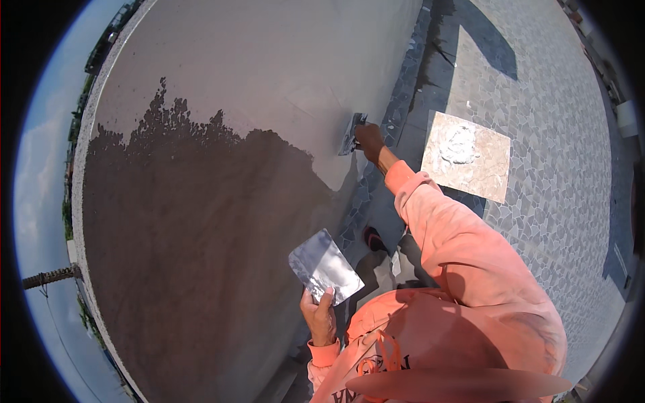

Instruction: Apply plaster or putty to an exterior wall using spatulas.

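My right hand (pixel 370 140) is closed around the grip of a trowel (pixel 349 136), whose blade lies against the wall near its lower part, on the pale coated area. My arm is stretched out in an orange sleeve. Closer to my body, my left hand (pixel 320 318) grips a flat, shiny rectangular metal plate (pixel 324 263) with the thumb on its face. The wall (pixel 201 269) is dark brown nearby and pale grey farther off (pixel 255 74), with a ragged border between the two.
A beige square tile (pixel 490 164) bearing a heap of white paste (pixel 459 144) sits to the right. Stone-patterned paving (pixel 551 148) spreads beyond it. One dark sandal (pixel 374 239) shows by the wall's foot. A rough rod (pixel 50 277) juts out past the wall's top edge at left.
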A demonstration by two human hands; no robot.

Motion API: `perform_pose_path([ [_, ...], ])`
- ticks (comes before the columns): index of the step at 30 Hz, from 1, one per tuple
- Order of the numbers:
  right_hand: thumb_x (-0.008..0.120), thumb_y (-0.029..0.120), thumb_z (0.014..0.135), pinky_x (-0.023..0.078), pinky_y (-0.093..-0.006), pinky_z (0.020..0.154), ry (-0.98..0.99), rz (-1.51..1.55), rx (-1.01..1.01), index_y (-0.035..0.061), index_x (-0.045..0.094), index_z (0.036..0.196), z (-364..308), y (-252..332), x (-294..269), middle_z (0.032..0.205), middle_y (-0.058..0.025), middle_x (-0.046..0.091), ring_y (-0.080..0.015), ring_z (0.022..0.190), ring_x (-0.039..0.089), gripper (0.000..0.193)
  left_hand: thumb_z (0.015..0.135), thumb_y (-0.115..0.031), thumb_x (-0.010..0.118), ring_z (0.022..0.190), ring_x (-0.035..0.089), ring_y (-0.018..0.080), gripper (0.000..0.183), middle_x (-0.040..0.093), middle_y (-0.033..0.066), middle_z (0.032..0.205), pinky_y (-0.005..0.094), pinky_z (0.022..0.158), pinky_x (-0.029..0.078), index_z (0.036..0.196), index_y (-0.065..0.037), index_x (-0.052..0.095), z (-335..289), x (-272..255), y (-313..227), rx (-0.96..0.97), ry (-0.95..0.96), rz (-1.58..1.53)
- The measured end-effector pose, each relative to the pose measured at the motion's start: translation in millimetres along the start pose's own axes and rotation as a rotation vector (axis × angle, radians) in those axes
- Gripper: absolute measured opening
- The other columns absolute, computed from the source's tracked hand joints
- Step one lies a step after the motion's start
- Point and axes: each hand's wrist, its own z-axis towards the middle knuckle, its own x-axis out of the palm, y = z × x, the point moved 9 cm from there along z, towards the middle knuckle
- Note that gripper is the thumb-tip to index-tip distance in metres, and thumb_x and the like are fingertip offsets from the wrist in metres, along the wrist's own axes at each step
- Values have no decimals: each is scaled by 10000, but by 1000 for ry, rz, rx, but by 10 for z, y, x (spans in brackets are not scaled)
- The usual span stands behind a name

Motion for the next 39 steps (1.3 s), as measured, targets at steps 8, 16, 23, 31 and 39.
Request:
perform_pose_path([
  [8, 506, 139, 802, 454, -345, 559, -44, -329, -358, -51, 574, 823, -666, 1250, 290, 675, -115, 568, -174, 601, 541, 203, 832, -5, 607, 858, 579, 124, 306, 594, 61, 995, 252, 790, 448, 1119, 62, 526, -1, 8, 33, -26, -21, -56],
  [16, 584, 131, 796, 463, -420, 703, -12, -397, -752, -57, 542, 964, -1993, 1953, 825, 939, -229, 592, -320, 812, 605, 256, 837, -14, 607, 845, 563, 113, 336, 585, 62, 1005, 230, 768, 437, 1147, 75, 514, 37, 60, -51, -20, 59, -34],
  [23, 616, 19, 656, 491, -444, 730, 7, -726, -1202, -119, 467, 1154, -3263, 1962, 1349, 969, -255, 512, -419, 896, 541, 538, 830, -1, 608, 877, 545, 99, 472, 560, 60, 1065, 223, 764, 426, 1264, 47, 430, 52, 33, -29, -8, 51, -54],
  [31, 561, 17, 800, 481, -346, 614, 162, -274, -1170, -93, 520, 1004, -3538, 2181, 1007, 902, -183, 550, -243, 754, 583, 235, 823, 63, 581, 847, 514, 89, 595, 525, 45, 1137, 229, 738, 421, 1370, -1, 354, 110, -11, -39, 52, 75, -121],
  [39, 479, 55, 883, 541, -316, 814, 377, 560, -76, -75, 499, 1154, -2708, 1466, 10, 997, -126, 614, -179, 885, 634, 301, 805, 69, 584, 889, 551, 115, 576, 543, 37, 1115, 240, 776, 437, 1342, -48, 412, 278, -139, 323, -171, 59, -162],
])
